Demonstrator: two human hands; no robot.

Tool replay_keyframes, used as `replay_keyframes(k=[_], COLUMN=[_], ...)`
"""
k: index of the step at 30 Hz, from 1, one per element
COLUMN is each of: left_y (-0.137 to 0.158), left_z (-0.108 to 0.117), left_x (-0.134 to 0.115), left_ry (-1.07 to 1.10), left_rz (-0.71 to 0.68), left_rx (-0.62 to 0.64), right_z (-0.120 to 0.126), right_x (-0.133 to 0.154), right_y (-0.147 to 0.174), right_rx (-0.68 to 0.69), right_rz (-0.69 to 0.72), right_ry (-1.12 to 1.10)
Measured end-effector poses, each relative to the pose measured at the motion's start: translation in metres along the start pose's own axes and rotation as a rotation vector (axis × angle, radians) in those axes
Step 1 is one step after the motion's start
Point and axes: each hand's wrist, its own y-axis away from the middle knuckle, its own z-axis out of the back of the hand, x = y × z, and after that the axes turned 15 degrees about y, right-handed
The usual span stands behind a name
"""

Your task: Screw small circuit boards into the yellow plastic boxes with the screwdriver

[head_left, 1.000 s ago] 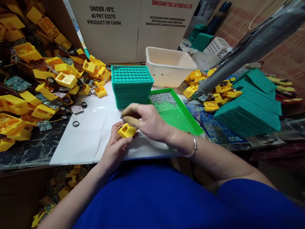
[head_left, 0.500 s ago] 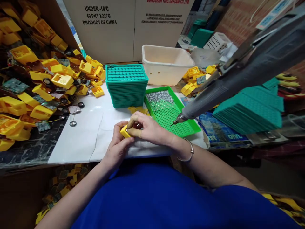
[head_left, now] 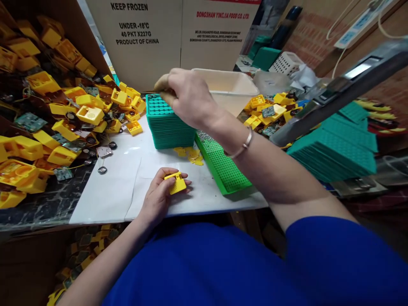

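My left hand (head_left: 158, 192) is closed around a small yellow plastic casing (head_left: 177, 183) with a patch of round holes, just above the white work surface. My right hand (head_left: 187, 95) reaches forward over a stack of teal trays (head_left: 170, 129) with rows of round pockets. Its fingers are bent and drawn together above the top tray's rear left part, where small dark pieces (head_left: 152, 97) lie. Anything between those fingertips is hidden. Beneath my right forearm, a green perforated tray (head_left: 223, 170) holds small silvery screws (head_left: 204, 137), partly covered by the arm.
Yellow casings with circuit boards and wired speakers (head_left: 91, 114) heap up on the left. A translucent bin (head_left: 229, 83) stands behind the trays. Flat yellow pieces (head_left: 193, 155) lie before the stack. A hanging power screwdriver (head_left: 318, 106) slants in from the right, near more teal trays (head_left: 338, 148).
My right hand has left the yellow casing and moved forward and up to the teal stack. My left hand keeps the casing, now turned to show its holed face. The view has shifted slightly.
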Motion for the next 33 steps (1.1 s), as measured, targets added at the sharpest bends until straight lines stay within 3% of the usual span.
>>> replay_keyframes(k=[3,9,20,23,26,28,33], left_y=[0.002,0.002,0.002,0.002,0.001,0.0,0.001], left_z=[0.003,0.005,0.004,0.005,0.005,0.005,0.006], left_x=[0.001,0.0,0.001,0.001,0.001,0.002,0.008], left_ry=[-0.011,-0.031,-0.047,-0.042,-0.007,0.019,-0.049], left_rz=[-0.013,-0.016,-0.07,-0.104,-0.12,-0.138,-0.2], left_rx=[0.027,0.036,0.049,0.043,0.028,0.022,0.058], right_z=[-0.018,-0.048,-0.026,-0.015,-0.006,-0.007,-0.035], right_x=[-0.006,-0.014,0.0,0.005,0.009,0.011,0.01], right_y=[-0.041,-0.068,-0.06,-0.036,0.015,0.054,0.119], right_rx=[0.134,0.093,0.213,0.142,0.113,0.225,0.436], right_rz=[0.008,0.028,-0.062,-0.012,0.095,0.152,0.06], right_ry=[0.15,0.208,0.265,0.219,0.02,-0.183,-0.436])
